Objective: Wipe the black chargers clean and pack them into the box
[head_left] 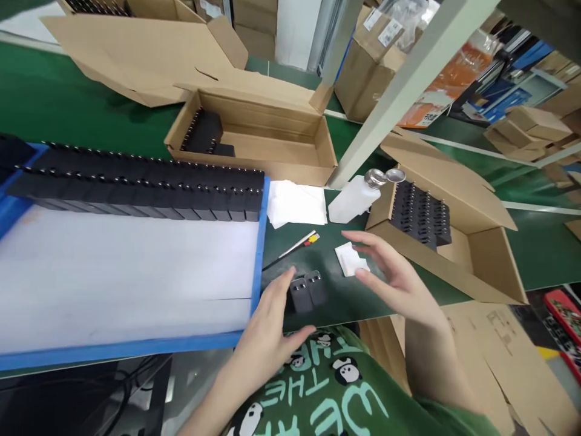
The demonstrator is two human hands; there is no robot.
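Observation:
Two small black blocks (308, 292) with shiny metal contacts lie side by side on the green table. My left hand (275, 318) is beside them, thumb and fingers apart, holding nothing. My right hand (393, 272) hovers by a small folded white cloth or paper (350, 260), its thumb near the edge; the fingers are spread and nothing is in them. A thin cable or pen-like tool (297, 245) with red and yellow parts lies beyond the blocks. Farther back are white sheets (297, 204) and a white bottle (351, 200) with its metal lid open.
On the left, a blue-edged white tray (136, 272) holds long rows of black blocks (145, 184). Open cardboard boxes with black blocks stand at the back (267, 133) and right (481, 266). A pale metal post (408, 79) rises behind the bottle.

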